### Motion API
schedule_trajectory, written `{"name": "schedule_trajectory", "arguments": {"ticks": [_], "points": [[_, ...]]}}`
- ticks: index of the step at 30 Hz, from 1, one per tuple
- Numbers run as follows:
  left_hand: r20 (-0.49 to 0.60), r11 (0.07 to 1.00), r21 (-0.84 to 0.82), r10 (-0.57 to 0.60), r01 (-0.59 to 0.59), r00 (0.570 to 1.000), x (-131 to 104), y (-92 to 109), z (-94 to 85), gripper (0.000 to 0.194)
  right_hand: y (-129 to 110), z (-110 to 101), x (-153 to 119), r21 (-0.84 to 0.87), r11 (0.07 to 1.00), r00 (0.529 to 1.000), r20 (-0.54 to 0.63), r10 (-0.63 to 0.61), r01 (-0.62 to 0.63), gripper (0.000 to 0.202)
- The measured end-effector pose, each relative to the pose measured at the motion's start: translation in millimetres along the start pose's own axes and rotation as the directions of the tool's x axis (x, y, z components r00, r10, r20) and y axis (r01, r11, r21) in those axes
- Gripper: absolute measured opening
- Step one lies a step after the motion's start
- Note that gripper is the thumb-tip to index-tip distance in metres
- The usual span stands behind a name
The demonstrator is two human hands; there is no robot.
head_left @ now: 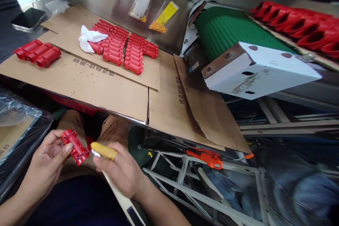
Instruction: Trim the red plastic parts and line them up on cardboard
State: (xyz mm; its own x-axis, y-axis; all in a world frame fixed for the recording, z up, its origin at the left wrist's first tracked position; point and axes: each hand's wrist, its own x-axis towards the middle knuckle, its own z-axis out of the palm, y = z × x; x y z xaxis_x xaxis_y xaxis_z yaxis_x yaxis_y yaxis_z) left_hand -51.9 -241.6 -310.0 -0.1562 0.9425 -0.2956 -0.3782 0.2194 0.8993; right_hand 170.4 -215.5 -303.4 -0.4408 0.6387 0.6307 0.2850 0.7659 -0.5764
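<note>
My left hand grips a red plastic tube-shaped part above my lap, thumb on its upper face. My right hand, a yellow finger cot over one finger, is closed around a long cream-coloured tool. The tool's lower end has a dark inset; its tip is mostly hidden by the fingers, close to the red part. On the cardboard-covered table ahead, rows of similar red parts lie together, with a white cloth over some. Several more red parts lie at the left.
A green conveyor belt with a white metal end bracket stands at the right, beside more red parts. Two small bags hang on the metal panel. A phone lies far left. Below are an orange-handled tool and a plastic-lined box.
</note>
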Motion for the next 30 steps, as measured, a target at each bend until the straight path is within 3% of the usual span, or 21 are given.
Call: {"name": "schedule_trajectory", "arguments": {"ticks": [3, 5, 8, 13, 21, 30], "points": [[-0.007, 0.999, 0.008, 0.045, -0.045, 0.999, -1.0, 0.0, -2.3, 0.023, -0.6, -2.4, -0.2, 0.087, 0.973, 0.951, -0.208, 0.227, -0.214, 0.026], [0.014, 0.996, 0.040, 0.078, -0.079, 0.997, -2.6, -2.8, -5.6, 0.021, -5.1, 0.9, 0.3, 0.163, 0.948, 0.930, -0.209, 0.303, -0.272, 0.022], [0.076, 0.988, 0.103, 0.106, -0.113, 0.991, -5.5, -7.6, -9.1, 0.018, -14.3, 12.9, 3.1, 0.202, 0.960, 0.962, -0.155, 0.225, -0.193, 0.020], [0.121, 0.965, 0.178, 0.175, -0.195, 0.977, -9.2, -6.4, -3.9, 0.014, -19.1, 31.0, 10.5, 0.189, 0.981, 0.976, -0.200, 0.085, -0.046, 0.024], [0.144, 0.934, 0.235, 0.240, -0.269, 0.960, -8.9, 0.1, 3.7, 0.010, -17.5, 34.0, 8.9, 0.190, 0.979, 0.975, -0.194, 0.112, -0.074, 0.025], [0.128, 0.959, 0.191, 0.187, -0.209, 0.974, -10.4, -10.1, -3.2, 0.013, -24.7, 42.4, 4.5, 0.210, 0.972, 0.961, -0.233, 0.151, -0.102, 0.029]]}}
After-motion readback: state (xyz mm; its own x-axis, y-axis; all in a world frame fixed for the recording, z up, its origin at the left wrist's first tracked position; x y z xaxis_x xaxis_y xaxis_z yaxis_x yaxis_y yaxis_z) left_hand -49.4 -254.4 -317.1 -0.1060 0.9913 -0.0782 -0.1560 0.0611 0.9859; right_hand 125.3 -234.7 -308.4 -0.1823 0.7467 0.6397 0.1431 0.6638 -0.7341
